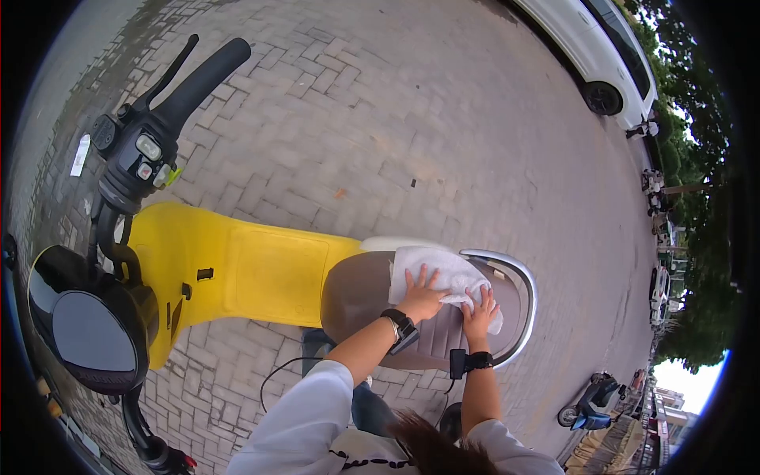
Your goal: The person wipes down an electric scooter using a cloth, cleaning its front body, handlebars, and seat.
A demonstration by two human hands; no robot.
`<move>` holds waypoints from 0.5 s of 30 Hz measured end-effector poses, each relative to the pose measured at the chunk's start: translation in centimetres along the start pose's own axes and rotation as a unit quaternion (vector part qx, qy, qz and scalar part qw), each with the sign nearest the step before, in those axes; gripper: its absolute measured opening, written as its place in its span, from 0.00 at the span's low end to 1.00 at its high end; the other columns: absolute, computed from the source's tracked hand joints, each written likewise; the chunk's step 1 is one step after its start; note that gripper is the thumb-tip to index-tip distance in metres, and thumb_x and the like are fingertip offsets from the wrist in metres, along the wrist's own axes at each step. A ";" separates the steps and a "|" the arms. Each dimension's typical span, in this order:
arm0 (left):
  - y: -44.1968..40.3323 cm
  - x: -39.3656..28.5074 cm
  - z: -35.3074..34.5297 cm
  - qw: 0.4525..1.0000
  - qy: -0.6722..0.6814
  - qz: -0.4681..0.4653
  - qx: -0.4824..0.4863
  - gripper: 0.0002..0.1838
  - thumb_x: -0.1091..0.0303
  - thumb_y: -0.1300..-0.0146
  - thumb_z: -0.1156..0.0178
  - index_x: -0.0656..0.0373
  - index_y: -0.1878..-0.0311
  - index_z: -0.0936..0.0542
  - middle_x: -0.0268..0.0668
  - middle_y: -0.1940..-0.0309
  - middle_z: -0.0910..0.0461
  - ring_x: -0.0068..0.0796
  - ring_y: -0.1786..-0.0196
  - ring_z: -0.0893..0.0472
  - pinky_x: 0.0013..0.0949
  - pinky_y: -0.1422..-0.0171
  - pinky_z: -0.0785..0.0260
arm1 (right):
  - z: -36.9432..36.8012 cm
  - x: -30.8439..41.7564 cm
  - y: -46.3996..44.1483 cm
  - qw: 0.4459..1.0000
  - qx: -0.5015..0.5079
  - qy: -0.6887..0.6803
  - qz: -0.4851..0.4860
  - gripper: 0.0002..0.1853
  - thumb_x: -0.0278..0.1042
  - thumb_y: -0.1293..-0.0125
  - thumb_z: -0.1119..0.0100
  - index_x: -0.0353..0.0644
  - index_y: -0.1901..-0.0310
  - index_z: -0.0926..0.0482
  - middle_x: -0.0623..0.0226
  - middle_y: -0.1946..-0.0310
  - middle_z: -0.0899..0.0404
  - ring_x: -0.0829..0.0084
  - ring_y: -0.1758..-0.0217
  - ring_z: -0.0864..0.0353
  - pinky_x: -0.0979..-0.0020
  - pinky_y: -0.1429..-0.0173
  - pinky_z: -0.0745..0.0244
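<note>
A white cloth [445, 267] lies over the brown seat [360, 289] of a yellow scooter [269, 265]. My left hand [422, 296] rests on the cloth's near edge, its fingers spread and stretched forward. Just to its right, my right hand [478, 313] presses on the cloth too, fingers apart, with some fabric bunched around them. Both palms face down, so what lies beneath them is hidden. Each wrist wears a black strap with a small dark box. A chrome rail [529, 297] curves around the rear of the seat.
On the left are the scooter's black handlebar grip [202, 83] and its round dark headlight housing [95, 332]. Brick paving [317, 119] surrounds the scooter. A white car [586, 47] stands at the upper right, and a blue scooter [594, 408] at the lower right.
</note>
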State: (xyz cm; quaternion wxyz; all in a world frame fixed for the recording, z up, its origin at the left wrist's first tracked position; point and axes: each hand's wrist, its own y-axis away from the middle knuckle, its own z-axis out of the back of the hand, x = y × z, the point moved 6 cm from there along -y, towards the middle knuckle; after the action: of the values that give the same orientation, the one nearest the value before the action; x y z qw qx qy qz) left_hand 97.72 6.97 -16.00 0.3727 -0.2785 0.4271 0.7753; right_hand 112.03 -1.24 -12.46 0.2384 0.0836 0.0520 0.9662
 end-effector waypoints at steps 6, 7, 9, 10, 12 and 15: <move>4.7 8.0 2.4 0.992 0.064 0.026 -0.108 0.20 0.55 0.38 0.55 0.38 0.41 0.32 0.35 0.33 0.48 0.44 0.31 0.52 0.64 0.36 0.62 | -3.3 9.0 -1.5 0.996 0.003 -0.013 0.090 0.16 0.47 0.45 0.45 0.58 0.54 0.21 0.62 0.41 0.40 0.55 0.33 0.51 0.38 0.37 0.76; 6.1 10.8 2.1 0.984 0.107 0.047 -0.136 0.20 0.55 0.38 0.55 0.43 0.43 0.30 0.36 0.34 0.45 0.45 0.32 0.50 0.65 0.37 0.61 | -5.7 10.7 -1.8 0.990 0.008 0.011 0.142 0.16 0.48 0.45 0.45 0.57 0.55 0.21 0.62 0.42 0.38 0.56 0.33 0.50 0.37 0.37 0.76; 9.7 14.1 1.2 0.968 0.137 0.096 -0.184 0.19 0.57 0.38 0.54 0.48 0.45 0.29 0.35 0.36 0.42 0.48 0.33 0.49 0.62 0.37 0.57 | -6.6 16.1 -1.7 0.983 0.025 0.010 0.181 0.17 0.51 0.43 0.48 0.59 0.54 0.22 0.62 0.45 0.33 0.57 0.34 0.48 0.37 0.36 0.73; 11.4 16.0 0.6 0.947 0.176 0.094 -0.253 0.20 0.59 0.38 0.54 0.52 0.44 0.30 0.38 0.37 0.41 0.48 0.33 0.47 0.56 0.36 0.54 | -6.2 18.7 -1.4 0.976 0.060 0.000 0.207 0.16 0.50 0.43 0.48 0.56 0.56 0.21 0.63 0.45 0.33 0.58 0.35 0.46 0.38 0.36 0.74; 13.9 15.7 -3.6 0.926 0.217 0.077 -0.300 0.21 0.61 0.38 0.54 0.57 0.43 0.32 0.41 0.38 0.39 0.48 0.34 0.44 0.50 0.35 0.52 | -7.7 21.6 0.3 0.957 0.126 -0.025 0.260 0.16 0.51 0.42 0.49 0.60 0.55 0.21 0.66 0.46 0.32 0.58 0.35 0.45 0.38 0.35 0.73; 16.9 14.7 -7.2 0.781 0.428 0.074 -0.449 0.25 0.67 0.36 0.59 0.66 0.37 0.45 0.47 0.37 0.44 0.42 0.37 0.41 0.38 0.35 0.50 | -7.2 23.7 4.2 0.937 0.165 -0.051 0.302 0.17 0.50 0.44 0.47 0.62 0.53 0.23 0.69 0.43 0.36 0.60 0.33 0.49 0.35 0.37 0.75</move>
State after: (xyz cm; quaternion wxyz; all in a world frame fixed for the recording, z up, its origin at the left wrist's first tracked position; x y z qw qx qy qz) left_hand 76.38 -0.36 -22.83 -0.0740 -0.6854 0.1656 0.7052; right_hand 88.07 5.75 -15.72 -0.0798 0.1829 0.1706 0.9649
